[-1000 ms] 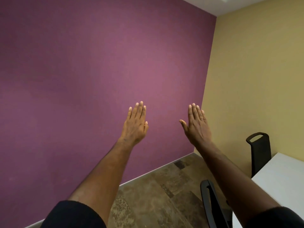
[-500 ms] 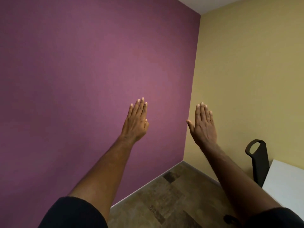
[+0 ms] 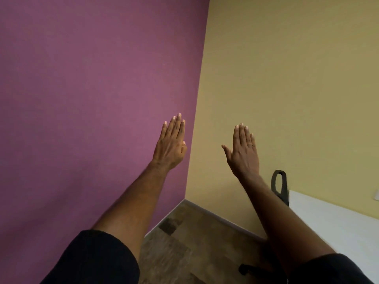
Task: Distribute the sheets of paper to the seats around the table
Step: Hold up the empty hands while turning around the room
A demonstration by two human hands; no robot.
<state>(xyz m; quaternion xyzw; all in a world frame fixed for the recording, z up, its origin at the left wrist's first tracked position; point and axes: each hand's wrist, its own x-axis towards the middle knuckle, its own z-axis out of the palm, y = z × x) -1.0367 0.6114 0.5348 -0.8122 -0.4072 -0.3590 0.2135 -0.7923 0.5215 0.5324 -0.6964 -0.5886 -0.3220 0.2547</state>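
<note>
My left hand [image 3: 171, 144] is stretched out flat in the air in front of the purple wall, fingers straight, holding nothing. My right hand [image 3: 244, 153] is raised the same way before the yellow wall, thumb spread, also holding nothing. A corner of the white table [image 3: 336, 224] shows at the lower right. Behind it stands a black chair [image 3: 280, 186], partly hidden by my right forearm. No sheets of paper are in view.
The purple wall [image 3: 92, 99] and the yellow wall [image 3: 287, 78] meet in a corner straight ahead. Brown tiled floor [image 3: 190, 242] lies below. A black chair base [image 3: 249, 269] shows near the bottom edge. A small pale thing [image 3: 376, 194] sits at the right edge.
The view has swung to the right, so the room corner sits nearer the middle and more yellow wall shows. Both hands stay raised and flat. The nearer chair back has left the view.
</note>
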